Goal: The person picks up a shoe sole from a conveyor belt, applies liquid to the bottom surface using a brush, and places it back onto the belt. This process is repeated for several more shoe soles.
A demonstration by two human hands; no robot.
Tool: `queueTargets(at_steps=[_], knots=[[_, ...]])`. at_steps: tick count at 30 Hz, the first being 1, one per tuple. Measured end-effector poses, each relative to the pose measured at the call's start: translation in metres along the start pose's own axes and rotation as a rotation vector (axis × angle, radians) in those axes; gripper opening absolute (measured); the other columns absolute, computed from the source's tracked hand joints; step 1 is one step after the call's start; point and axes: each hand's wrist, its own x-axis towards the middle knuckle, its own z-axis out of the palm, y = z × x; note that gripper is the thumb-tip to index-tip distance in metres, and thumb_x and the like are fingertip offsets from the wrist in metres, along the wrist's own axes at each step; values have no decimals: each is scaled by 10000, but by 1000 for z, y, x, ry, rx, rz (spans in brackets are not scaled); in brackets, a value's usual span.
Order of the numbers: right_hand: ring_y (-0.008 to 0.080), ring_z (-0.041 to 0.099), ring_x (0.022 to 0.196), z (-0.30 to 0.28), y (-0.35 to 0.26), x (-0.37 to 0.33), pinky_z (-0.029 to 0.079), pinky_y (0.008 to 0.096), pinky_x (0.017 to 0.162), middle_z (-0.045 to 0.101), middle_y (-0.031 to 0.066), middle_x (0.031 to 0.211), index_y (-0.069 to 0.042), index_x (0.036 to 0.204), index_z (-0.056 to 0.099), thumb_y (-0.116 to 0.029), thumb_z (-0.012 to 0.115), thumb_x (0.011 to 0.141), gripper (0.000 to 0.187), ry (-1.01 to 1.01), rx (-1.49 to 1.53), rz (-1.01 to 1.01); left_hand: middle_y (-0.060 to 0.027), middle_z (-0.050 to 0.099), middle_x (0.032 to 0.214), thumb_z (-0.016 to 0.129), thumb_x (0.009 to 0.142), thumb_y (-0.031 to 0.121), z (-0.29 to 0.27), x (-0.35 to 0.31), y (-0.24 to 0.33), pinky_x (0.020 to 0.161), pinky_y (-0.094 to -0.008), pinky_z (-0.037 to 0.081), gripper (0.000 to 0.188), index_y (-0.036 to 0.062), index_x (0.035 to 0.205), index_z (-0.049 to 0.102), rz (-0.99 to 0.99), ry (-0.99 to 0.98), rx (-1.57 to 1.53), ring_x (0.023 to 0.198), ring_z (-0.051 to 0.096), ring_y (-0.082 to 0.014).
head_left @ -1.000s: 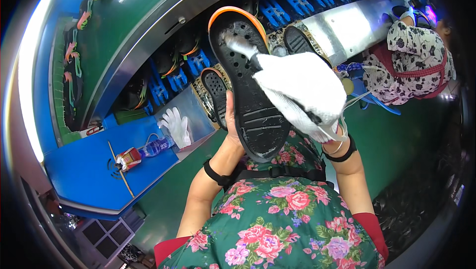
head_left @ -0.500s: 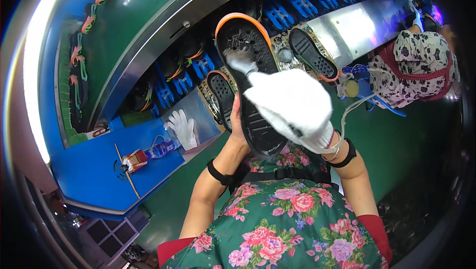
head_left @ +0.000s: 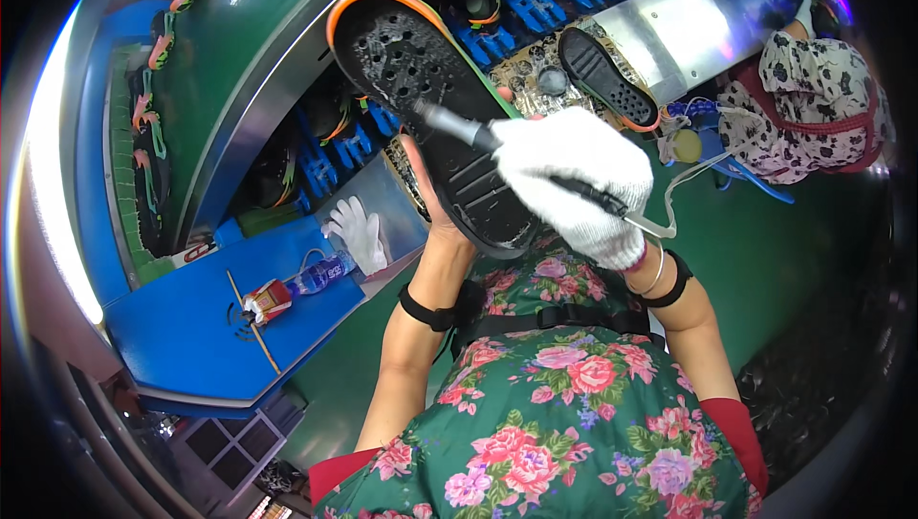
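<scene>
Nearest is the wearer's floral apron [head_left: 535,404]. In front of it, the bare left hand [head_left: 435,205] grips a black, orange-rimmed shoe sole [head_left: 402,60] by its sides; the gloved right hand [head_left: 579,184] is closed around a brush [head_left: 459,127], whose blurred tip seems to touch the sole. Beyond, a second sole [head_left: 601,70] lies left of a co-worker [head_left: 813,108].

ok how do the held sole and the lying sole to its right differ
The held sole is in the left hand; the lying sole is untouched. The held sole's holed end points upper left, the lying sole's lower right. The held sole looks larger in view than the lying sole. Both are black, orange-edged at the holed end.
</scene>
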Motion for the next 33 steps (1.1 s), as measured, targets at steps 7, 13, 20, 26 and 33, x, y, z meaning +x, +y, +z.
queueTargets(at_steps=[7, 13, 20, 26, 33], knots=[[275, 782, 983, 13, -5, -5, 620, 383, 848, 821, 99, 1140, -75, 1123, 834, -70, 857, 866, 258, -108, -33, -199, -128, 465, 1658, 396, 953, 917, 6, 13, 4, 1106, -721, 507, 1104, 99, 1691, 323, 15, -19, 172, 1445, 518, -485], [289, 781, 1007, 9, -5, -15, 609, 406, 868, 823, 113, 1131, -62, 1135, 835, -45, 851, 855, 281, -9, -79, -98, -193, 512, 1613, 405, 926, 945, 12, 18, -4, 1095, -676, 521, 1112, 127, 1678, 357, 82, -44, 73, 1421, 536, -482], [280, 780, 926, 9, -11, -19, 602, 374, 819, 827, 141, 1092, -41, 1078, 832, 18, 848, 821, 264, 48, 142, 49, -316, 566, 1502, 461, 916, 932, 17, 24, -2, 1004, -598, 599, 1125, 94, 1660, 357, 28, -84, 241, 1196, 696, -457], [276, 781, 949, 4, -11, -29, 611, 395, 837, 820, 119, 1142, -80, 1177, 832, -36, 862, 848, 333, -120, 33, -83, -216, 552, 1561, 469, 946, 897, 15, 28, -3, 1042, -670, 559, 1085, 92, 1667, 363, 163, -77, 173, 1376, 602, -422], [285, 778, 946, 3, -12, -27, 614, 394, 808, 820, 87, 1103, -105, 1156, 841, -62, 865, 861, 300, -175, -109, -271, -120, 489, 1629, 491, 957, 875, 11, 31, 2, 1081, -723, 516, 1054, 109, 1669, 361, 178, -145, 142, 1466, 520, -432]])
